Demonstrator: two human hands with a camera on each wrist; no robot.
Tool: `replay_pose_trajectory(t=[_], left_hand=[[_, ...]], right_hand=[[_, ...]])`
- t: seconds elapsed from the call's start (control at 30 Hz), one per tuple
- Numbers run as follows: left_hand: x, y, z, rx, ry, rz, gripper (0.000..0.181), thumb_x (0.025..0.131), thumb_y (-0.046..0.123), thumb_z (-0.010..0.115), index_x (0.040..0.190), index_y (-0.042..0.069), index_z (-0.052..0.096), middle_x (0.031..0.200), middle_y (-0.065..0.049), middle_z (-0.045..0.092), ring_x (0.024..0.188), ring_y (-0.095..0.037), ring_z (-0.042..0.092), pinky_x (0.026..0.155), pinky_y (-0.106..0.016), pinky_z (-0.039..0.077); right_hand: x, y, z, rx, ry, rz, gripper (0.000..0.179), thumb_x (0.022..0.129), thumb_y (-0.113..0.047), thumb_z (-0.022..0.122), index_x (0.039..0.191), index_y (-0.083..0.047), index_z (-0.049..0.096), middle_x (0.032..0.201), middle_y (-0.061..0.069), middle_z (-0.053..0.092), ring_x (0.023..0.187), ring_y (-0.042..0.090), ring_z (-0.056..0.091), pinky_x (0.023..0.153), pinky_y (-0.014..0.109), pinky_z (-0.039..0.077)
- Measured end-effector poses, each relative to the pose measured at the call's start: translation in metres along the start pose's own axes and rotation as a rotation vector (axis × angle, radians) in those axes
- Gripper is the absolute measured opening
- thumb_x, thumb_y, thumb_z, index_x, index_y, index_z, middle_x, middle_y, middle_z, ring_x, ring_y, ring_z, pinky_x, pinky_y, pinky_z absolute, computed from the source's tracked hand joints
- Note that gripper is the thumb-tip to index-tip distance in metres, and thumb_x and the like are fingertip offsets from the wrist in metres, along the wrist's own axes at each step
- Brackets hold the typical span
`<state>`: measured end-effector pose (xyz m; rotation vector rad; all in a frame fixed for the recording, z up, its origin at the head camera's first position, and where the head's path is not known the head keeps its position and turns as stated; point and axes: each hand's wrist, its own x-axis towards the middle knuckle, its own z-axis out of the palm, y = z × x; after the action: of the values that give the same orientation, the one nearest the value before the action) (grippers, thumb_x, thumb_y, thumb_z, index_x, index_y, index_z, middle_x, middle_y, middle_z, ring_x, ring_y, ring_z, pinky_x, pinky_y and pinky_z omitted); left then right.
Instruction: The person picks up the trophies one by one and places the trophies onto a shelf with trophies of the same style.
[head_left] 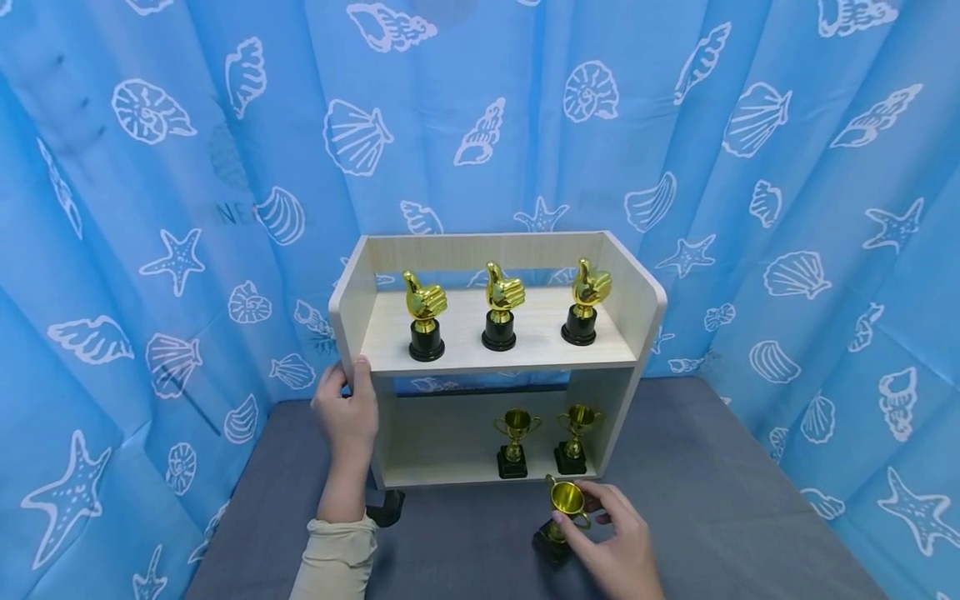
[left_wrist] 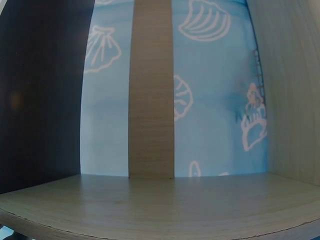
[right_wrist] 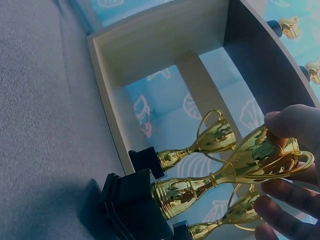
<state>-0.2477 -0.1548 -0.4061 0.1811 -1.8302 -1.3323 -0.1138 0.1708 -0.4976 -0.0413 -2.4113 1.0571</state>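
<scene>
My right hand point(head_left: 618, 537) pinches a gold trophy cup point(head_left: 567, 497) by its bowl, between thumb and fingers, in front of the shelf's lower right. The cup leans a little, its black square base point(right_wrist: 132, 202) close over the grey cloth in the right wrist view. My left hand point(head_left: 348, 412) grips the left side panel of the pale wooden shelf point(head_left: 487, 368), thumb at the front edge. Behind the held cup, two like trophy cups point(head_left: 516, 429) point(head_left: 577, 427) stand upright on the lower level, toward the right. The left wrist view shows only the shelf's inside, no hand.
Three gold thumbs-up trophies point(head_left: 425, 312) point(head_left: 502, 304) point(head_left: 587, 300) on black round bases stand spaced along the upper level. Grey cloth point(head_left: 720, 500) covers the table. A blue curtain point(head_left: 480, 108) with white seashells hangs behind. A small black object point(head_left: 386, 508) lies beside my left wrist.
</scene>
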Motion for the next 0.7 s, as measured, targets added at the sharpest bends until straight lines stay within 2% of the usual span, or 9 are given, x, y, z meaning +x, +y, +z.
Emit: replay_pose_trajectory(t=[0.27,0.37,0.57,0.7], left_hand=[[-0.0016,0.0002,-0.0016,-0.012,-0.012,-0.027,0.040,0.106,0.036,0.063,0.107,-0.002,0.077,0.113,-0.017,0.073,0.096,-0.027,0.064,0.081,-0.038,0.047],[-0.0014,0.0008,-0.0016,-0.015,-0.007,-0.014,0.041,0.106,0.036,0.063,0.105,-0.003,0.077,0.110,-0.018,0.073,0.094,-0.028,0.064,0.080,-0.037,0.047],[-0.0005,0.0016,-0.0006,0.000,0.012,0.017,0.040,0.105,0.035,0.065,0.101,-0.003,0.077,0.106,-0.018,0.074,0.089,-0.026,0.064,0.075,-0.028,0.043],[-0.0009,0.0016,-0.0002,0.002,0.007,0.007,0.040,0.105,0.035,0.064,0.102,-0.002,0.078,0.107,-0.018,0.074,0.091,-0.026,0.063,0.076,-0.030,0.044]], right_hand=[[-0.0007,-0.0015,0.0043,0.023,0.000,-0.003,0.045,0.076,-0.019,0.097,0.116,-0.017,0.077,0.100,-0.010,0.071,0.083,0.000,0.060,0.071,0.028,0.055],[-0.0003,-0.0023,0.0047,0.030,-0.002,-0.008,0.045,0.076,-0.020,0.097,0.116,-0.018,0.077,0.101,-0.010,0.071,0.083,0.000,0.061,0.071,0.026,0.054],[-0.0002,-0.0039,0.0060,0.063,-0.012,-0.008,0.045,0.076,-0.019,0.097,0.116,-0.020,0.077,0.101,-0.010,0.071,0.083,0.000,0.061,0.071,0.024,0.053],[-0.0006,-0.0053,0.0070,0.080,-0.026,0.001,0.045,0.076,-0.019,0.097,0.116,-0.021,0.077,0.102,-0.010,0.071,0.084,0.001,0.062,0.071,0.025,0.054]])
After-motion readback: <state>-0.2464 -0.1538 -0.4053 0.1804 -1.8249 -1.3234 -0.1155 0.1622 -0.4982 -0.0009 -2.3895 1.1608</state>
